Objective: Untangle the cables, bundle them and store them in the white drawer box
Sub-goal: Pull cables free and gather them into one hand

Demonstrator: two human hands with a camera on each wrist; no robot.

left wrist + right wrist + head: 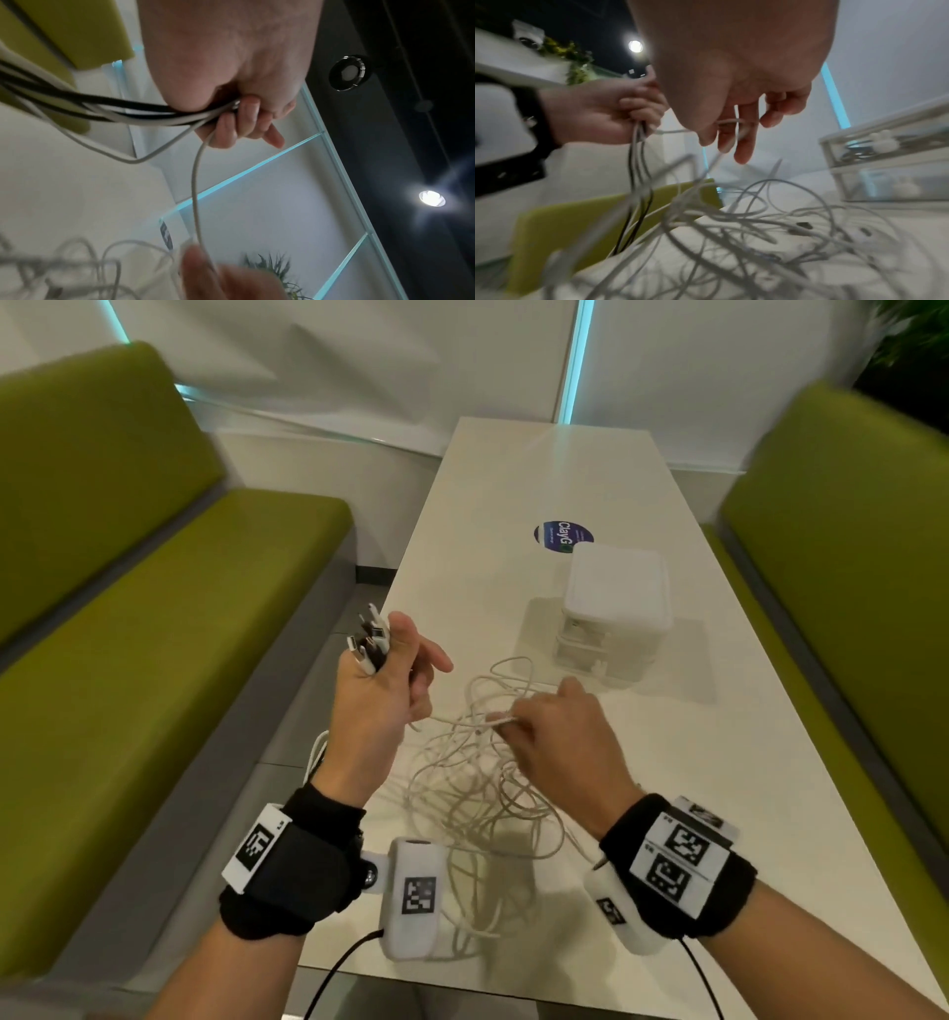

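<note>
A loose tangle of white cables (pixel 477 793) lies on the white table (pixel 693 762), also seen close up as the tangle (pixel 757 233). My left hand (pixel 385 680) is raised above the table's left edge and grips a bunch of cable ends, their plugs (pixel 369 636) sticking up past the knuckles; white and black cords (pixel 128 113) run out of its fist (pixel 241 119). My right hand (pixel 544 731) pinches one white cable (pixel 500 721) above the tangle; that cable (pixel 731 123) runs between its fingers. The white drawer box (pixel 613 613) stands beyond, drawers closed.
Green benches flank the table, one on the left (pixel 154 618) and one on the right (pixel 847 588). A round purple sticker (pixel 562 537) lies behind the box. The box (pixel 890 158) shows small items inside its clear drawers. Some cords hang off the table's left edge.
</note>
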